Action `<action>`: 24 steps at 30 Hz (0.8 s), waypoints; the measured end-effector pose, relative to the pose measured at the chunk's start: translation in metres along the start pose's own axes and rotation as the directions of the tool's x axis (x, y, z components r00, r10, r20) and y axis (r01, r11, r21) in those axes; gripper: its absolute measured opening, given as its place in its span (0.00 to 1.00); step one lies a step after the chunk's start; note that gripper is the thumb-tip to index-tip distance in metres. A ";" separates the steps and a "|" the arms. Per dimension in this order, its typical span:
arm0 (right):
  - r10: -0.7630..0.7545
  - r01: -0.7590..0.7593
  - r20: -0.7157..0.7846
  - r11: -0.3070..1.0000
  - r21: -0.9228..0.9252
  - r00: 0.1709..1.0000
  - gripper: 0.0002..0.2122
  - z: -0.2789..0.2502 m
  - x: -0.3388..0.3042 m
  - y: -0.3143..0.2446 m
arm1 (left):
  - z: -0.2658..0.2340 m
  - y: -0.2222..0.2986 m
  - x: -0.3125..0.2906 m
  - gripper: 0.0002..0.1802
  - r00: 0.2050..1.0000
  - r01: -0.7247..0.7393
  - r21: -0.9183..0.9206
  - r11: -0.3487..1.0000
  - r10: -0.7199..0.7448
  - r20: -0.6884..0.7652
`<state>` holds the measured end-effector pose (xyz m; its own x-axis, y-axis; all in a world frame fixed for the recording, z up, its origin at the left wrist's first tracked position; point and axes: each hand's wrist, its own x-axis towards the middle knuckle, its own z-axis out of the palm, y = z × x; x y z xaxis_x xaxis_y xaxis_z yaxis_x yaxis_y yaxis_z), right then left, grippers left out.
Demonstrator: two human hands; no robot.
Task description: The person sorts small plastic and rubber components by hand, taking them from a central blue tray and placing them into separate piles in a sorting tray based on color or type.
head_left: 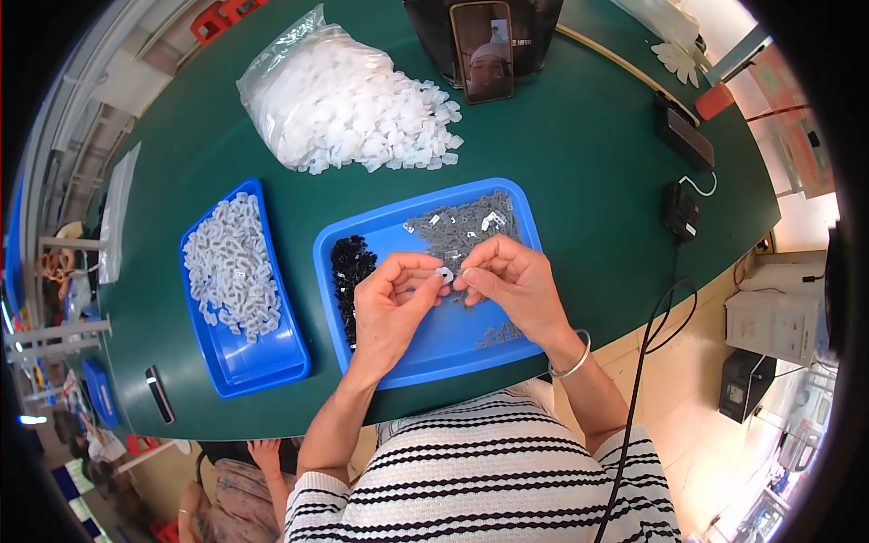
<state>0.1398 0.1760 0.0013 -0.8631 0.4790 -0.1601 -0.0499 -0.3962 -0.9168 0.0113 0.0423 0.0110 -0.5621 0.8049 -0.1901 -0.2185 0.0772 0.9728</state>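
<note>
Over the blue tray (398, 373), my left hand (395, 303) pinches a small whitish plastic piece (444, 274) between thumb and forefinger. Close beside it, the thumb and forefinger of my right hand (518, 285) are pressed together; whatever they hold is too small to make out. A pile of small black parts (351, 271) lies along the tray's left side. Small grey parts (453, 233) fill its far right, with a few white pieces among them. A smaller heap of grey parts (500, 335) sits near the tray's right front corner.
Left of the tray stands a narrower blue tray (258, 369) of light grey pieces (233, 271). A clear bag (281, 81) spills white translucent pieces behind. A phone (482, 52) leans on a black bag. Power adapters (681, 213) and a black cable (643, 362) are at right.
</note>
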 end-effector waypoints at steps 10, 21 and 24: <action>-0.058 0.059 0.011 0.996 -0.061 0.998 0.06 0.007 -0.003 0.011 | 0.001 0.004 -0.018 0.11 0.997 -0.056 0.133 0.990 0.062 -0.037; -0.042 0.046 0.037 0.993 -0.111 0.998 0.07 0.007 0.000 0.016 | 0.007 -0.002 -0.020 0.08 0.969 -0.213 0.304 0.928 0.241 -0.057; 0.000 0.008 0.067 0.994 -0.110 0.998 0.06 0.005 0.002 0.013 | 0.003 -0.006 -0.017 0.09 0.988 -0.128 0.181 0.975 0.141 -0.061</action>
<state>0.1346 0.1681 -0.0091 -0.8949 0.4253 -0.1349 -0.0010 -0.3042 -0.9526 0.0247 0.0302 0.0086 -0.6348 0.7705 -0.0586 0.0031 0.0784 0.9969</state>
